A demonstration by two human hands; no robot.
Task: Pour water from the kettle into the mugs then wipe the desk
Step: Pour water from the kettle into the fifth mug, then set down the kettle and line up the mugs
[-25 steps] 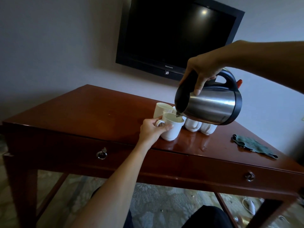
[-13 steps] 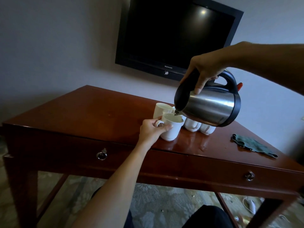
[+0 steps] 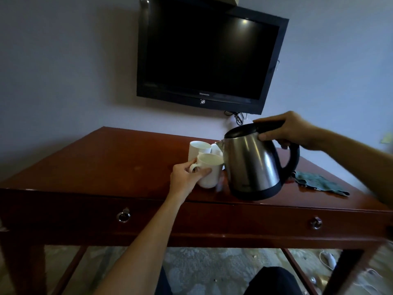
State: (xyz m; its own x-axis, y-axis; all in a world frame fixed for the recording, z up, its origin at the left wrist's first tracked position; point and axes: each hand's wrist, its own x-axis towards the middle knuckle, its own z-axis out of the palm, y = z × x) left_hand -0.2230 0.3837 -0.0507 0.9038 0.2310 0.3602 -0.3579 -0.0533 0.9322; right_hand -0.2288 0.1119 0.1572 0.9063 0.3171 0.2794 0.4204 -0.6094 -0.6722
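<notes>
Right hand point(image 3: 292, 129) wrapped round kettle point(image 3: 254, 165) handle, kettle near upright over the desk point(image 3: 106, 167), spout beside the mugs. Left hand point(image 3: 187, 176) pinches front mug point(image 3: 209, 172) at its handle, likely steadying it. Second mug point(image 3: 197, 149) just behind. Cloth point(image 3: 319, 184) lies right, handy for wiping.

We see two bare forearms with no sleeves, no watch and no rings: the left hand point(image 3: 187, 177) at centre frame, the right hand point(image 3: 291, 130) at right. Along the bottom edge our legs wear dark trousers point(image 3: 270, 282).
</notes>
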